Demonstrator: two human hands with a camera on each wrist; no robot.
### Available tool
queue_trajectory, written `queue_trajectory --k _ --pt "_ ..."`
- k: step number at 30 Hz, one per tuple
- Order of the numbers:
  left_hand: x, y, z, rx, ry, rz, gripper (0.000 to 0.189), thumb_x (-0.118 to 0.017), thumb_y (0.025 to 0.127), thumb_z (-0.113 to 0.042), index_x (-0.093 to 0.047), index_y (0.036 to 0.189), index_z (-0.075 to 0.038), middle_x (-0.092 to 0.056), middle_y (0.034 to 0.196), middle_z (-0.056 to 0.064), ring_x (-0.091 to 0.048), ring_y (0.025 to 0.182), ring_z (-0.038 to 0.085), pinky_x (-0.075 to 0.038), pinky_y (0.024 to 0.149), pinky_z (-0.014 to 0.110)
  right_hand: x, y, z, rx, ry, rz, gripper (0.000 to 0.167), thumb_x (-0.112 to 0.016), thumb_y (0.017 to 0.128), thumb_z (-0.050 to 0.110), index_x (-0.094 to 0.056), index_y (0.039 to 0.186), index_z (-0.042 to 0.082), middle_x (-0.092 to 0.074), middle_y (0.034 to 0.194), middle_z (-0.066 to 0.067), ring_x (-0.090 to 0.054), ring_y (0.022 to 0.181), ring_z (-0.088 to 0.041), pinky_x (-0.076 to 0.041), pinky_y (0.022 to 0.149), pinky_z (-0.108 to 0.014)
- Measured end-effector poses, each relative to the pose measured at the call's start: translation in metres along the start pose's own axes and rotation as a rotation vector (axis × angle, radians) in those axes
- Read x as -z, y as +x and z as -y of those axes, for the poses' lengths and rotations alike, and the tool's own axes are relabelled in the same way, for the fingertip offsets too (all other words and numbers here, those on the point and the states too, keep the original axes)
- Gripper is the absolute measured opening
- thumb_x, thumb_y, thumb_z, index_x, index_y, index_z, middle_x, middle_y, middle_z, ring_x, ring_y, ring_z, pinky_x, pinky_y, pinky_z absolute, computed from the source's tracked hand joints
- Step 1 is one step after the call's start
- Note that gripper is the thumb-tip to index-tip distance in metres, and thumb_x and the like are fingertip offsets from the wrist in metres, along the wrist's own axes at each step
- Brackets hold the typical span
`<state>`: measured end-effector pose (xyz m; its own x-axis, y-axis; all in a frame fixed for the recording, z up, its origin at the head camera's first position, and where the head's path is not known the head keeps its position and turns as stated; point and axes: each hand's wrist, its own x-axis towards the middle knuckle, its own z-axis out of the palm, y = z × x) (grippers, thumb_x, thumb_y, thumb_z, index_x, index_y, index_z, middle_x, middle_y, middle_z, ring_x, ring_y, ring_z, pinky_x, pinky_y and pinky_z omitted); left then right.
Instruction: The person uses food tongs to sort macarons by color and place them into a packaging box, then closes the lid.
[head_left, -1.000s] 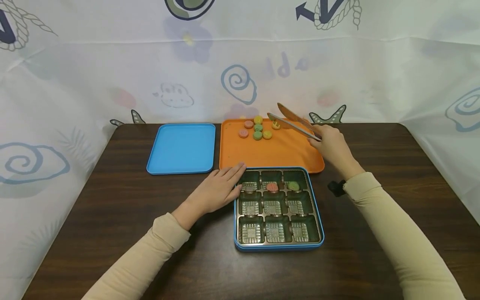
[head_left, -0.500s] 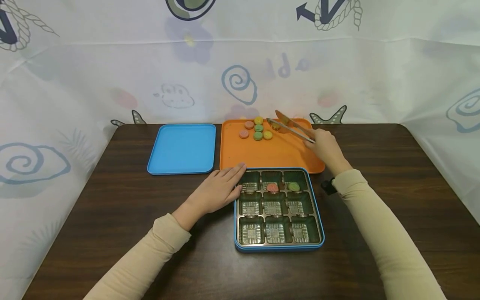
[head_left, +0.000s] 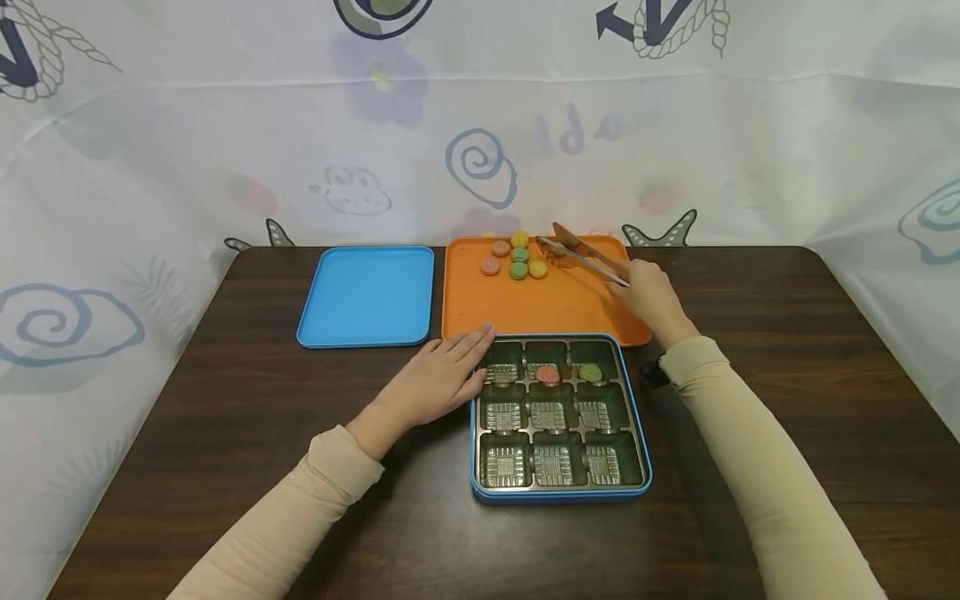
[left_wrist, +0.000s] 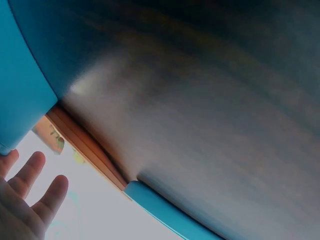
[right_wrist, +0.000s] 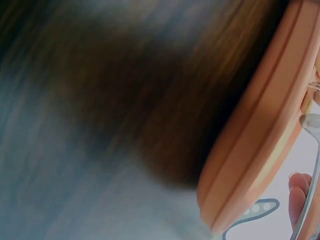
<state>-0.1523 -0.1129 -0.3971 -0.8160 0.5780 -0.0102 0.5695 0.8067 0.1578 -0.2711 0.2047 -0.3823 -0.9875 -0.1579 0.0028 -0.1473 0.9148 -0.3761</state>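
Note:
My right hand (head_left: pixel 651 298) grips a pair of metal tongs (head_left: pixel 596 265) over the orange tray (head_left: pixel 540 308). The tong ends reach down at the tray's back edge, around a yellowish piece they mostly hide. To their left lie several small round macaron-like sweets, among them a pink one (head_left: pixel 490 267), a green one (head_left: pixel 518 271) and a yellow one (head_left: pixel 537 269). My left hand (head_left: pixel 435 379) rests, fingers straight, on the back left corner of a blue tin (head_left: pixel 561 494). In its back row, a pink sweet (head_left: pixel 547 375) sits in the middle compartment and a green sweet (head_left: pixel 589 372) in the right one.
A blue tray (head_left: pixel 366 296) lies left of the orange one on the dark wooden table (head_left: pixel 247 400). Behind the table's far edge hangs a printed white cloth (head_left: pixel 300 150). The tin stands in front of the orange tray.
My right hand has moved forward and left, lowering the tongs to the yellowish piece, and their arms have come closer together. My left hand has stayed on the tin.

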Motion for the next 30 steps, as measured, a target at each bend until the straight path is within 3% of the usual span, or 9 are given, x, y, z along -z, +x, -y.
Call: queue_trajectory --k 16,23,30 --pt "-0.001 0.000 0.001 -0.005 0.012 -0.002 0.058 -0.035 0.102 -0.037 -0.021 0.154 -0.014 -0.024 0.160 0.001 -0.037 0.141 0.026 -0.032 0.113 0.053 -0.002 -0.002 -0.001 -0.035 0.012 -0.011 0.044 -0.056 0.096 0.018 -0.052 0.135 -0.003 -0.061 0.120 -0.030 -0.062 0.087 -0.038 -0.050 0.074 -0.047" --pt "0.002 -0.001 -0.001 -0.010 0.043 -0.010 0.058 -0.035 0.102 -0.037 -0.023 0.153 -0.013 -0.026 0.159 0.001 -0.039 0.140 0.027 -0.033 0.112 0.053 0.000 -0.005 -0.003 -0.035 0.001 -0.022 0.042 -0.057 0.095 0.018 -0.055 0.132 -0.003 -0.063 0.116 -0.030 -0.060 0.073 -0.031 -0.044 0.057 -0.034" --pt "0.003 -0.002 -0.003 0.010 0.088 -0.008 0.058 -0.034 0.103 -0.038 -0.022 0.154 -0.013 -0.025 0.159 0.002 -0.038 0.141 0.026 -0.033 0.112 0.051 0.006 -0.012 -0.005 -0.020 -0.030 -0.043 0.038 -0.058 0.094 0.018 -0.061 0.125 -0.004 -0.065 0.111 -0.029 -0.060 0.069 -0.030 -0.045 0.054 -0.033"
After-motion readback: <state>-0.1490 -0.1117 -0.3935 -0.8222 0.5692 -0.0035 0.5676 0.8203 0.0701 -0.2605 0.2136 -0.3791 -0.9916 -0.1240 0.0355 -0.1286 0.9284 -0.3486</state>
